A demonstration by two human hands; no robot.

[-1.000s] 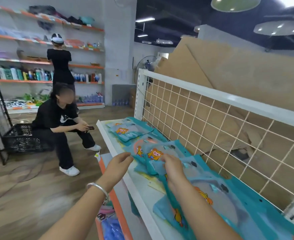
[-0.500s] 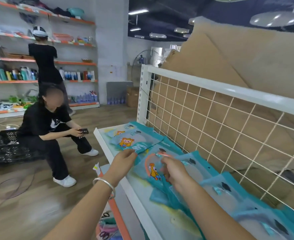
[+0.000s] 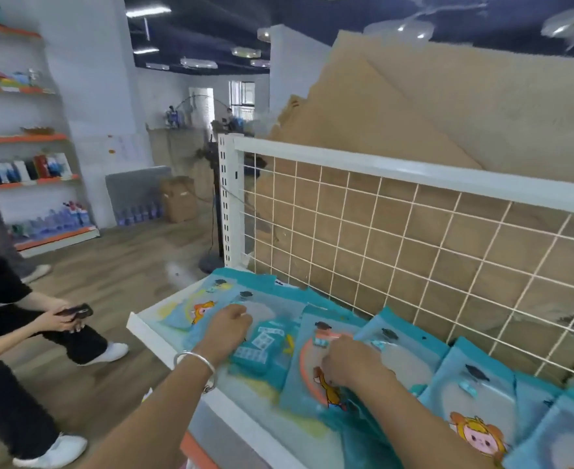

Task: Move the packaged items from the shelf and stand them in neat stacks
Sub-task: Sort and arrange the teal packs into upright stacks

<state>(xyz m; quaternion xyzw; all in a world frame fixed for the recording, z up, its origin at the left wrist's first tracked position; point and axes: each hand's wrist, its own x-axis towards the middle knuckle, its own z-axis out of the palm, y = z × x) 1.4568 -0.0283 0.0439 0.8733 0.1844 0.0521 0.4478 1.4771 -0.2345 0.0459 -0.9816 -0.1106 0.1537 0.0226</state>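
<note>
Several flat teal packets with cartoon animal prints lie overlapping on a white shelf (image 3: 150, 328). My left hand (image 3: 227, 328), a silver bangle on its wrist, has its fingers curled onto the packet at the shelf's left end (image 3: 197, 308). My right hand (image 3: 344, 362) pinches the top of a packet with an orange arc and a fox print (image 3: 307, 374). Between them lies a small teal pack with white squares (image 3: 260, 346). More packets (image 3: 475, 411) lean against the wire grid at the right.
A white wire grid panel (image 3: 397, 245) backs the shelf, with brown cardboard sheets (image 3: 448, 106) behind it. A person in black (image 3: 4, 299) crouches on the wooden floor at the left with a phone. Stocked wall shelves (image 3: 24, 177) and a standing fan (image 3: 211, 204) lie beyond.
The view has swung right and closer to the shelf. Both hands have come down onto the packets; the left one now rests on the left-end packet and the right one pinches the fox packet.
</note>
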